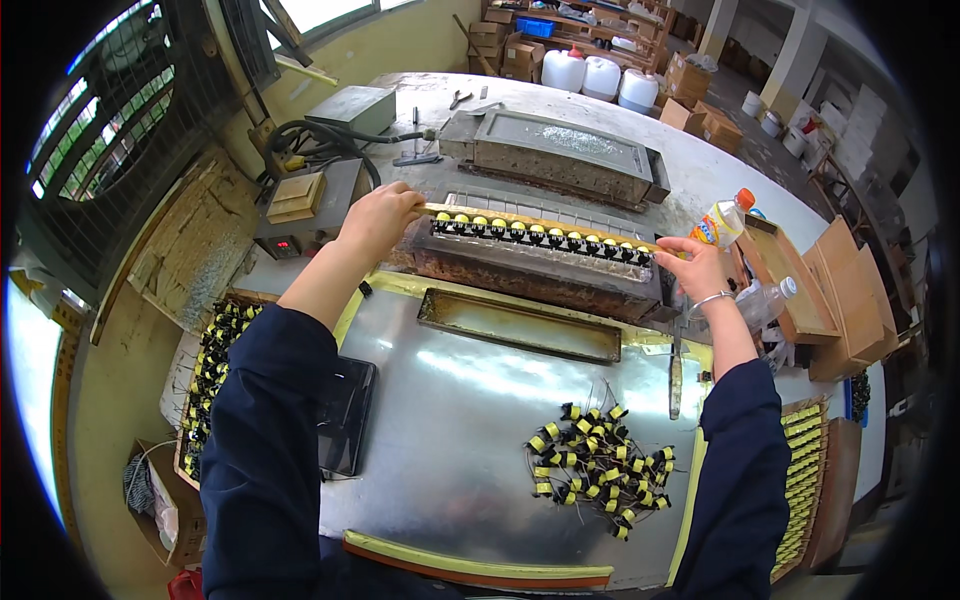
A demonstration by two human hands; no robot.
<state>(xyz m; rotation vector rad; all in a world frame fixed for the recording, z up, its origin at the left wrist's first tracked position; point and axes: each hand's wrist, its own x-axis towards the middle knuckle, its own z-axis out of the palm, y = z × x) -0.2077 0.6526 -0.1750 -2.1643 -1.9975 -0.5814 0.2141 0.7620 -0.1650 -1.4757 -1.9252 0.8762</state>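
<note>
Item: long yellow jig bar (545, 222) carrying a row of small black-and-yellow wound coil components (530, 232), held level over the rusty rectangular trough (520, 270) at the far side of the metal-topped surface (450, 420). Left hand (378, 218) clamped on the bar's left end, fingers curled over it; right hand (690, 268) pinched shut on the right end, a bangle at the wrist. Handling note: both ends are best kept at one height, so that the whole row meets the trough evenly, with fingertips clear of its rim. Also present: shallow narrow tray (518, 325) just nearer than the trough; loose heap of similar coils (598, 465) on the surface toward the right; filled racks of coils at left (210, 370) and right (800, 470); plastic bottle (725, 220) beyond the right hand.
</note>
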